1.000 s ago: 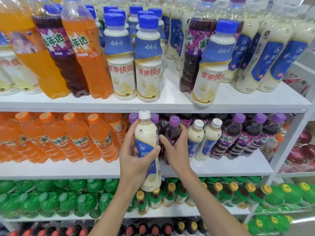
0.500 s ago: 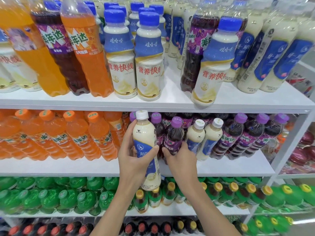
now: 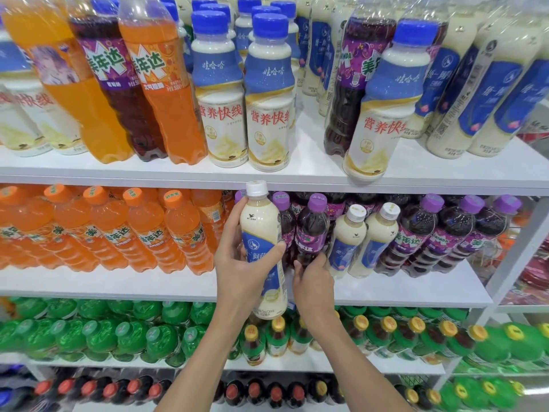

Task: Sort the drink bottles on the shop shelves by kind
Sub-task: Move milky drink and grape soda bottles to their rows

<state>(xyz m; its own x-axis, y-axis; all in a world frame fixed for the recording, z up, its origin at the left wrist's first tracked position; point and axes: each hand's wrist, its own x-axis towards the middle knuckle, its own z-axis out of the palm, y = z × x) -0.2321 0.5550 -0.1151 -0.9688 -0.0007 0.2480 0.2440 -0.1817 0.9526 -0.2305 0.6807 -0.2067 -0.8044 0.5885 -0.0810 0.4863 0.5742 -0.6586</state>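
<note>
My left hand [image 3: 240,263] grips a white-capped milk tea bottle [image 3: 261,221] with a blue label, held upright in front of the middle shelf [image 3: 118,285]. My right hand [image 3: 312,275] curls round the lower part of a purple-capped grape soda bottle [image 3: 313,227] standing on that shelf. Two more white-capped milk tea bottles [image 3: 347,236] [image 3: 377,236] stand just right of it, among the purple sodas [image 3: 445,230].
Orange soda bottles [image 3: 104,230] fill the middle shelf's left half. The top shelf [image 3: 178,173] holds mixed large orange and purple sodas, blue-capped milk drinks and tall milk tea bottles. Green bottles and small tea bottles [image 3: 252,343] sit on the shelves below.
My right hand has slid down from the grape soda's neck to its lower body. My left hand with the milk tea bottle has stayed about where it was.
</note>
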